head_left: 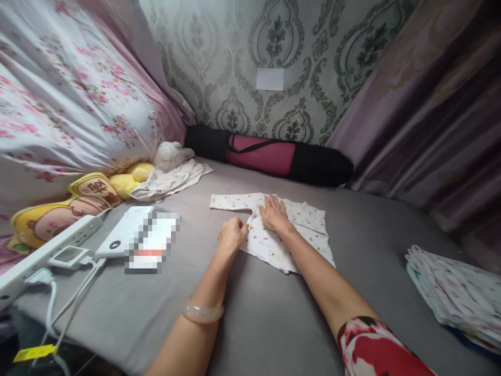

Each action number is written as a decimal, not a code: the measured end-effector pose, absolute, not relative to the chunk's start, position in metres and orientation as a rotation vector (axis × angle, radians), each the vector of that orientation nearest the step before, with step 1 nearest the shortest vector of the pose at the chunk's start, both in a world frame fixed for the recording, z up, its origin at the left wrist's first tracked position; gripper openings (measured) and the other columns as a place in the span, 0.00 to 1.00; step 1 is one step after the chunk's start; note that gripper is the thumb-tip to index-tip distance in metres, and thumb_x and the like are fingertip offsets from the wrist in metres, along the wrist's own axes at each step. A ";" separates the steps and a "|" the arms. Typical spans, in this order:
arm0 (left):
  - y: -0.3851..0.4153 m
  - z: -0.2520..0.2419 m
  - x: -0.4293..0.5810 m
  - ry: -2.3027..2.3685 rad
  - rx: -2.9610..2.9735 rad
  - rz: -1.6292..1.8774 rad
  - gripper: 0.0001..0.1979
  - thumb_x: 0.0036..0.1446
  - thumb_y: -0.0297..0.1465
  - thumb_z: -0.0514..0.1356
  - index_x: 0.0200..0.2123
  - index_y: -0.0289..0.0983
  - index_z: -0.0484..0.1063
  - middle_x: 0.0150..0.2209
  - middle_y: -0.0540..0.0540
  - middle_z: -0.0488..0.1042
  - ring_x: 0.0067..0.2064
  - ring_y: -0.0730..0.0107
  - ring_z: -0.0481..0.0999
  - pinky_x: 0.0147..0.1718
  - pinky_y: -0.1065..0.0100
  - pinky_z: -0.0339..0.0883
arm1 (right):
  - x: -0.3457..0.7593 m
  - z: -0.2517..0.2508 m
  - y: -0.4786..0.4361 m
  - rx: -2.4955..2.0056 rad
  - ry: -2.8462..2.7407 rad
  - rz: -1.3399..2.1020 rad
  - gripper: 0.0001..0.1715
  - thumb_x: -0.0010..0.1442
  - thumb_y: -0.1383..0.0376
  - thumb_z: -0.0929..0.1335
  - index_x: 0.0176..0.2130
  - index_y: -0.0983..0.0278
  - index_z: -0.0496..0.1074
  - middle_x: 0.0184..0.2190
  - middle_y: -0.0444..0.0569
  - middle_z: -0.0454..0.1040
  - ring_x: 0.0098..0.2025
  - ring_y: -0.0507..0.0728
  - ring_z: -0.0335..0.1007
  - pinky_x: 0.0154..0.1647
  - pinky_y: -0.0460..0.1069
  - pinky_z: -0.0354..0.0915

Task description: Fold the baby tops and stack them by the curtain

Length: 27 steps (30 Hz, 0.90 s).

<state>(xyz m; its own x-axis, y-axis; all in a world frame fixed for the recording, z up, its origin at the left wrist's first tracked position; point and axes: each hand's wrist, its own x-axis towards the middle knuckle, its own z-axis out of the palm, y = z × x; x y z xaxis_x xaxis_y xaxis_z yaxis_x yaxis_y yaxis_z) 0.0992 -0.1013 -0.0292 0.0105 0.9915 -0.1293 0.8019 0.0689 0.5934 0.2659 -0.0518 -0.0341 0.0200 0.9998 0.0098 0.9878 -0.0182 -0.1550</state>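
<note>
A small white baby shirt [270,245] with a scattered print lies on the grey sheet in front of me. Its left sleeve stretches out to the left, while the right sleeve appears folded over the body. My right hand [274,214] rests flat on the upper part of the shirt, fingers extended. At the shirt's left side edge, below the outstretched sleeve, my left hand [231,236] has its fingers curled and seems to pinch the cloth; the fingertips are partly hidden. A pale bangle [202,311] circles my left wrist.
Folded clothes [456,292] are stacked at the right. On the left are a power strip [50,250], a white power bank [127,232], cables and a blurred-out item [154,243]. Crumpled printed cloth [176,180] lies near plush toys [74,209]. A black-and-red long bag [262,155] lies along the wall.
</note>
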 end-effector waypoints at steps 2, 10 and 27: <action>-0.100 -0.030 0.099 1.828 1.777 0.477 0.10 0.59 0.38 0.56 0.35 0.39 0.74 0.40 0.40 0.78 0.43 0.58 0.75 0.38 0.65 0.64 | 0.255 -0.037 -0.041 -2.109 -2.127 0.177 0.36 0.69 0.56 0.51 0.68 0.74 0.48 0.70 0.59 0.44 0.71 0.62 0.35 0.69 0.58 0.33; -0.100 -0.029 0.099 1.848 1.783 0.426 0.10 0.59 0.37 0.56 0.37 0.40 0.75 0.41 0.42 0.78 0.45 0.60 0.75 0.39 0.66 0.64 | 0.233 -0.050 -0.011 -2.080 -2.130 0.227 0.35 0.69 0.55 0.49 0.68 0.70 0.50 0.70 0.56 0.46 0.71 0.62 0.34 0.68 0.60 0.33; -0.099 -0.027 0.099 1.836 1.814 0.398 0.08 0.57 0.35 0.58 0.35 0.38 0.75 0.40 0.41 0.78 0.45 0.58 0.76 0.41 0.65 0.66 | 0.186 -0.007 0.000 -1.874 -2.347 0.235 0.22 0.64 0.64 0.59 0.54 0.65 0.71 0.56 0.58 0.70 0.59 0.63 0.63 0.57 0.53 0.58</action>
<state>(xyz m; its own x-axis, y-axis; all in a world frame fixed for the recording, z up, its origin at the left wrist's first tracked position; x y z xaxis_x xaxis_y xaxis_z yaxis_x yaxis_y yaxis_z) 0.0994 -0.0986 -0.0270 0.0358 0.9868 -0.1578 0.8327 0.0579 0.5507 0.1856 0.0004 -0.0067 -0.2209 0.9753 0.0035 0.9553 0.2171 -0.2009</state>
